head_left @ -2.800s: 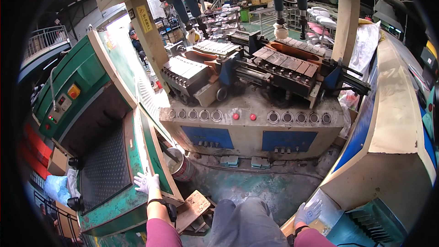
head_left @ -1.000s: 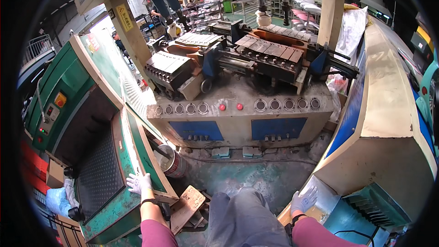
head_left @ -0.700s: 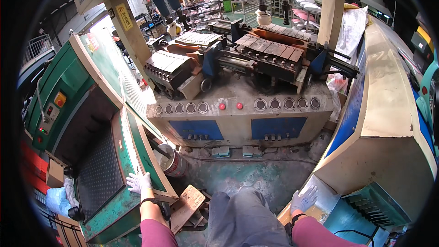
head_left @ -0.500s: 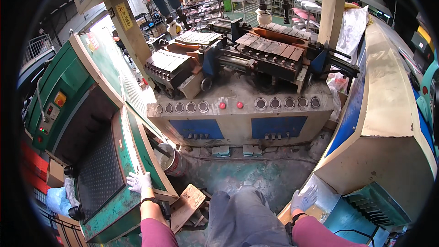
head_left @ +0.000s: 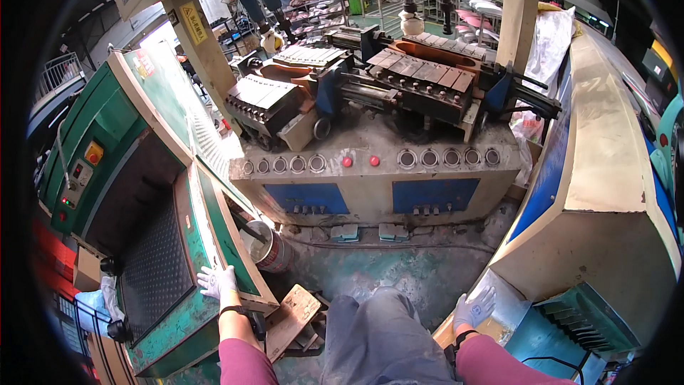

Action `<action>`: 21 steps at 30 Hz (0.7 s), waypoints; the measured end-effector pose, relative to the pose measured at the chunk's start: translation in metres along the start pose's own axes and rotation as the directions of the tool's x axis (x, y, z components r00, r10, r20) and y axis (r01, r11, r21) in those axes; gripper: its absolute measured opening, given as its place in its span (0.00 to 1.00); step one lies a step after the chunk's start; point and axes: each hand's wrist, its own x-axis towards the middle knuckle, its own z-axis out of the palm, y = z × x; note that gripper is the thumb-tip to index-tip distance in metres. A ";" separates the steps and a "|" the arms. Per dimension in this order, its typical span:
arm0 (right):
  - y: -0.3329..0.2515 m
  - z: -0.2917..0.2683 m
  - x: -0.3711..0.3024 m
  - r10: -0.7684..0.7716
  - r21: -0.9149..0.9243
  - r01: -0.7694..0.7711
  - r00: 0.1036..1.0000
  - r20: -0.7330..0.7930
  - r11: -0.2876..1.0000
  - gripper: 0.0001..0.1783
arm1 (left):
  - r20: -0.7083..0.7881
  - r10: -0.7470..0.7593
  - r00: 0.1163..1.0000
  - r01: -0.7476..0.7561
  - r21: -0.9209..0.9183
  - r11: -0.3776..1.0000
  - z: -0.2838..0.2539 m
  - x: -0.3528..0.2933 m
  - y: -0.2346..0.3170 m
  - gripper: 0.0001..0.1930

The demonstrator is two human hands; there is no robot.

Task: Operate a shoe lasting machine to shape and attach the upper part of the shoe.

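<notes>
My left hand [head_left: 217,282], in a pale work glove, lies with fingers spread on the edge of a green machine [head_left: 203,224]. Nothing is in it. A dark ribbed mat [head_left: 158,271] lies in that machine's opening beside the hand. My right hand [head_left: 475,307], gloved too, is stretched out flat at the metal ledge of a beige and blue machine [head_left: 584,242] and holds nothing. Ahead between them stands a beige pressing machine [head_left: 370,192] with two red buttons, a row of round gauges on each side and clamping beds lined with metal plates on top.
A bucket [head_left: 269,248] stands beside the green machine, with a wooden board [head_left: 293,317] near my left knee. Two foot pedals [head_left: 392,232] sit at the pressing machine's base, along a floor cable. A teal slotted panel [head_left: 588,321] is at lower right. Racks [head_left: 477,11] hold pale shoe-like pieces.
Both hands stay where they were. A person has come into sight in the far background, behind the hanging arms at the left.
</notes>
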 end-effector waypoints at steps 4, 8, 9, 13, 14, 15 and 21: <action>-0.001 -0.003 0.007 0.007 0.010 -0.007 1.000 0.007 1.000 0.50 | 0.008 -0.003 1.000 0.003 0.007 1.000 0.001 -0.004 0.004 0.57; -0.006 0.006 -0.002 -0.032 0.036 0.032 0.999 -0.021 0.999 0.49 | -0.001 -0.021 1.000 0.021 0.047 0.999 -0.008 -0.005 -0.015 0.58; -0.014 0.006 -0.010 -0.030 0.081 0.030 1.000 -0.007 0.996 0.48 | -0.067 0.001 0.998 0.003 0.062 0.998 -0.006 0.005 -0.032 0.58; 0.018 0.008 0.017 -0.120 -0.048 0.114 0.983 -0.139 0.992 0.45 | -0.062 0.126 0.990 -0.131 -0.079 0.988 -0.018 -0.026 0.026 0.49; 0.006 -0.010 0.008 -0.137 -0.040 0.138 0.990 0.028 0.990 0.45 | -0.117 0.081 0.990 -0.087 -0.043 0.995 -0.023 -0.025 0.016 0.47; -0.014 -0.038 -0.006 -0.233 -0.031 0.235 0.971 0.062 0.972 0.45 | -0.156 0.042 0.987 -0.047 -0.030 0.998 -0.017 -0.009 -0.001 0.52; -0.051 -0.128 -0.028 -0.284 -0.484 0.599 0.767 0.575 0.638 0.38 | -0.006 0.015 1.000 -0.016 -0.127 0.992 -0.008 -0.003 -0.009 0.55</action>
